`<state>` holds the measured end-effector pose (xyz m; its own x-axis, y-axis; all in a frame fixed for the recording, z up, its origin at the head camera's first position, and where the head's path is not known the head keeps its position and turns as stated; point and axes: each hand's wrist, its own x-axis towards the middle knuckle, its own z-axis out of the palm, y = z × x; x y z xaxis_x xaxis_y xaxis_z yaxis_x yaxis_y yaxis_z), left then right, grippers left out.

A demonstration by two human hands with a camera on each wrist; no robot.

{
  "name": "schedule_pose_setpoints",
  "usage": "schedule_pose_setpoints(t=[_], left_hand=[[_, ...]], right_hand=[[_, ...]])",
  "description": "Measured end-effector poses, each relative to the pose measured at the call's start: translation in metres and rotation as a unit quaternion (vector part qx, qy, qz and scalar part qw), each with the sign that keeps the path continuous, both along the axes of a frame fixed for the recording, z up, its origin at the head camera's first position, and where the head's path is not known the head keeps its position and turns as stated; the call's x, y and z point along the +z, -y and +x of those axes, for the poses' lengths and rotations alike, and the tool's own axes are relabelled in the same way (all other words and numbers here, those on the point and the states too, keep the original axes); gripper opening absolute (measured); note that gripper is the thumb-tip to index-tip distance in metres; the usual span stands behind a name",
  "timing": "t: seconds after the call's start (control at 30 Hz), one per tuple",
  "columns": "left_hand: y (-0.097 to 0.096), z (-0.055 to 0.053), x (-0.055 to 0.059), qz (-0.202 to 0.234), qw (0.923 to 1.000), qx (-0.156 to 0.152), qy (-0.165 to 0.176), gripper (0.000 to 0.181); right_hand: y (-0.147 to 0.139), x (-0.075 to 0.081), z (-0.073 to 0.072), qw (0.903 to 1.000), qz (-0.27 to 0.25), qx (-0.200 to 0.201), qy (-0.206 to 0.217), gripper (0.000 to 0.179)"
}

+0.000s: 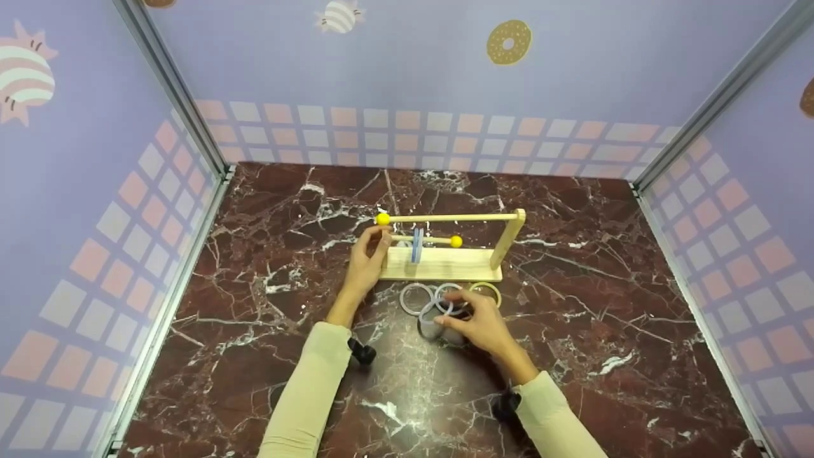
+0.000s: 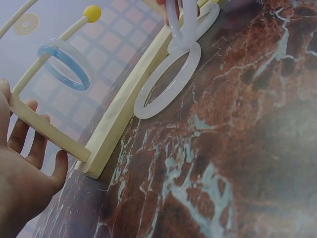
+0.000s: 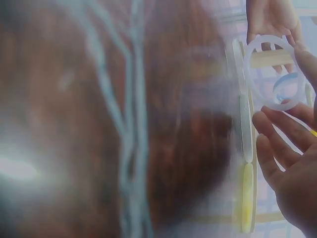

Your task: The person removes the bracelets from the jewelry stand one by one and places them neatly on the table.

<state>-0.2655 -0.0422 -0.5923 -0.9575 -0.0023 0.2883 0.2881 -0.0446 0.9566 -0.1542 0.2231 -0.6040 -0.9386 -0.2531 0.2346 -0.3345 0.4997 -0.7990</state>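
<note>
A wooden ring stand (image 1: 439, 264) has two horizontal pegs with yellow ball ends. My left hand (image 1: 365, 257) grips its short left upright (image 2: 49, 129) near the top, thumb on one side and fingers behind. A blue ring (image 2: 64, 77) and a whitish ring (image 2: 79, 54) hang together on the lower peg. My right hand (image 1: 480, 321) pinches a translucent whitish ring (image 3: 249, 69) between thumb and fingers, raised in front of the stand. On the table behind it lie a white ring (image 1: 402, 300), a pale lilac ring (image 1: 449, 285) and a yellow ring (image 1: 498, 294).
The upper peg (image 1: 451, 218) carries no ring and runs from a tall right upright (image 1: 507, 242). The stand sits on a dark red marble-patterned table (image 1: 286, 381). Lilac panels (image 1: 413, 76) with printed squares enclose the back and both sides.
</note>
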Motion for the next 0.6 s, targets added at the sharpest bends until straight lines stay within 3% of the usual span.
schedule_pose_setpoints(t=[0.23,0.43,0.53,0.6], left_hand=[[0.001,-0.001,-0.001,0.004,0.9999,-0.005,0.010,0.030],[0.000,-0.002,-0.004,-0.005,0.9999,0.009,0.003,0.029],[-0.002,0.000,0.000,-0.004,0.9999,0.014,-0.002,0.028],[-0.002,0.006,0.009,-0.001,0.9999,0.011,-0.001,0.027]], right_hand=[[0.001,0.001,0.006,0.9993,0.019,0.028,0.014,0.056],[0.002,0.002,0.008,0.9980,0.042,0.048,0.002,0.057],[0.004,0.001,0.008,0.9969,0.057,0.054,-0.011,0.058],[0.006,0.001,0.008,0.9956,0.070,0.060,-0.017,0.059]])
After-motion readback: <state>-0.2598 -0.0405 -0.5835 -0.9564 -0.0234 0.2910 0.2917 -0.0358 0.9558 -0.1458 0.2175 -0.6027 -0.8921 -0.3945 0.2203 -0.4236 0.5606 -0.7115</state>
